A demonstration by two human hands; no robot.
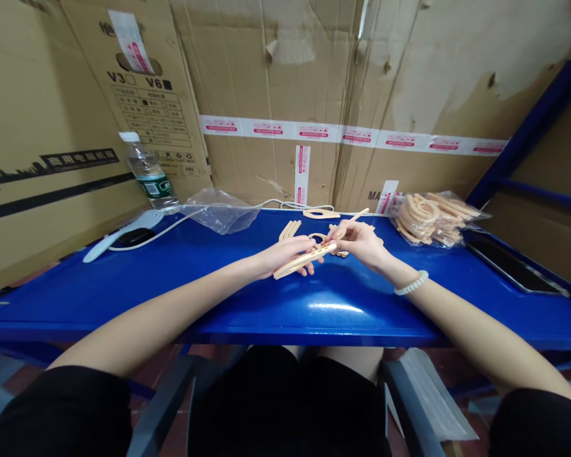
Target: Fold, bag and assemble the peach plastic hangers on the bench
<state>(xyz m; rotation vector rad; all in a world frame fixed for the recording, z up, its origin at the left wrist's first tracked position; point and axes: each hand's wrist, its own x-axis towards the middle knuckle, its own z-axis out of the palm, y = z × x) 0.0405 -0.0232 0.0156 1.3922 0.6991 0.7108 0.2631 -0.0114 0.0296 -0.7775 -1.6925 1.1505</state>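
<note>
On the glossy blue metal tabletop (276, 311), the left hand (285, 254) closes around a flat beige plastic strip (290, 268) — its long axis slants from near-left to far-right, toward the right hand (361, 243). That hand pinches the strip's far end, seemingly with a thin beige stick (360, 215) too. Beyond lie loose beige pieces (290, 228) — and, farther right, a clear bag of beige loops (431, 219).

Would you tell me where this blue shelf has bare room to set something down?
Free on the blue metal shelf: the left stretch before the white handheld device; the front edge between the forearms; the gap between the right hand and flat black device. Crowded: around the left hand, its beige slotted plastic strip and beige pieces.
</note>
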